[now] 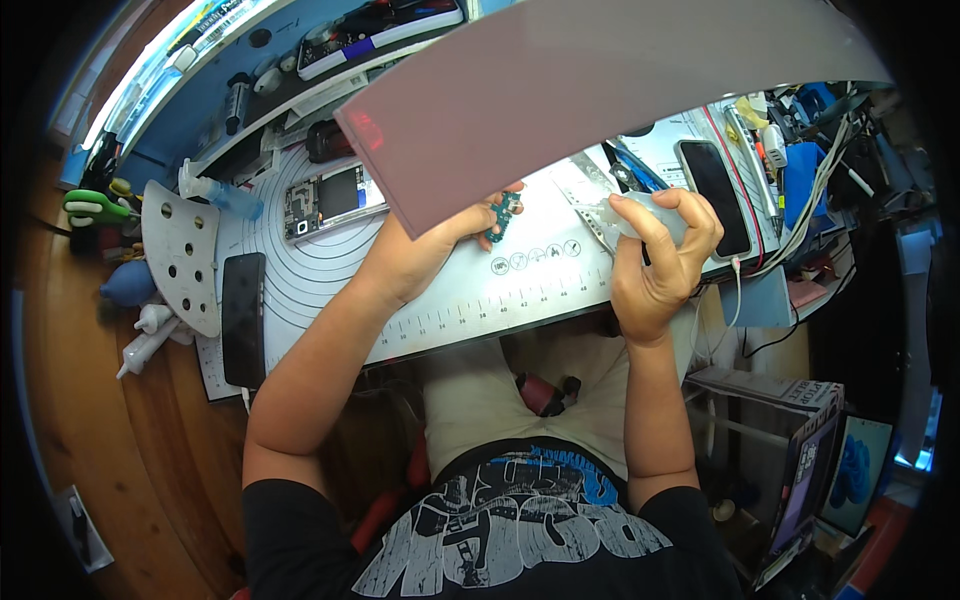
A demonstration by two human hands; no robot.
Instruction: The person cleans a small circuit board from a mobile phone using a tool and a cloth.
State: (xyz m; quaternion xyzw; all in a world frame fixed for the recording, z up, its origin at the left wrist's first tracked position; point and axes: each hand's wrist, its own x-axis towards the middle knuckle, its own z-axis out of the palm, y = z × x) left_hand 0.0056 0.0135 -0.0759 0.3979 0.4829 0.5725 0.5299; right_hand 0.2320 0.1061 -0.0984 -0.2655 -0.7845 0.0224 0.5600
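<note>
My left hand [432,252] reaches over the mat and holds a small green circuit board [503,216] by its edge, partly under the large tinted sheet. My right hand [662,262] is raised at the right with its fingers curled. A whitish translucent thing [657,208] shows between and behind those fingers; whether they grip it is unclear. Just left of my right thumb is a slim metal tool [592,222], apparently tweezers. An opened phone [332,203] with bare internals lies left of my left hand, one end hidden by the sheet.
A large tinted sheet [600,90] hangs over the mat's far part. A dark phone [243,320] lies left, another [716,200] right, with cables [800,215] beside it. At left stand a perforated white holder [180,260], a clear bottle [225,193] and green-handled scissors [95,208].
</note>
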